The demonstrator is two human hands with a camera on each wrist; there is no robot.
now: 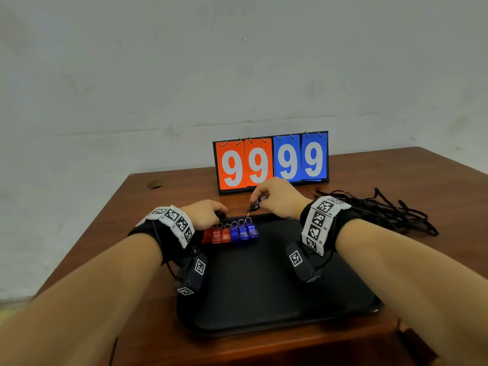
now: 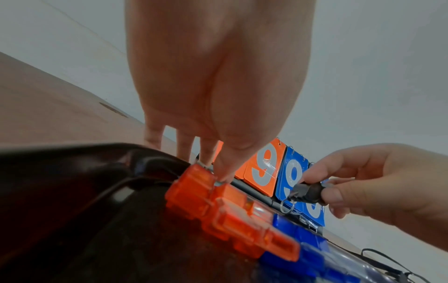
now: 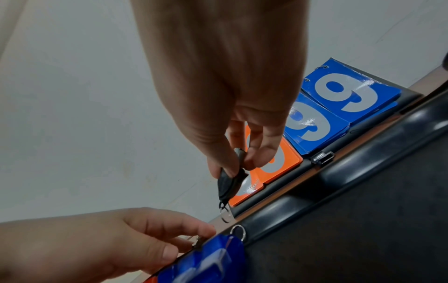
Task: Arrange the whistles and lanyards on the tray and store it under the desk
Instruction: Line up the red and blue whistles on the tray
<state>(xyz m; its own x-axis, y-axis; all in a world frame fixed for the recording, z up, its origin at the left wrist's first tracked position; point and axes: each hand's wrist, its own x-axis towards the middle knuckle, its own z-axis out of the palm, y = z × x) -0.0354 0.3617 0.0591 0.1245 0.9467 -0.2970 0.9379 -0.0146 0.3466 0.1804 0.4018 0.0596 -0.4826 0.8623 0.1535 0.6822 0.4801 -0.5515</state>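
Up at the far rim of the black tray (image 1: 277, 299), the right hand (image 1: 280, 199) is pinching a black lanyard clip (image 1: 255, 205) between thumb and curled fingers – its metal hook is hanging just above the key ring of the rightmost blue whistle (image 1: 251, 231). Meanwhile the left hand (image 1: 203, 215) is resting its loosely extended fingertips (image 2: 224, 177) on the rings of the red whistles (image 1: 217, 235) (three red, three blue, side by side in one row), gripping nothing, while the remaining black lanyards (image 1: 383, 210) are lying tangled on the wooden desk (image 1: 105, 233) to the right, beside the scoreboard (image 1: 272, 161).
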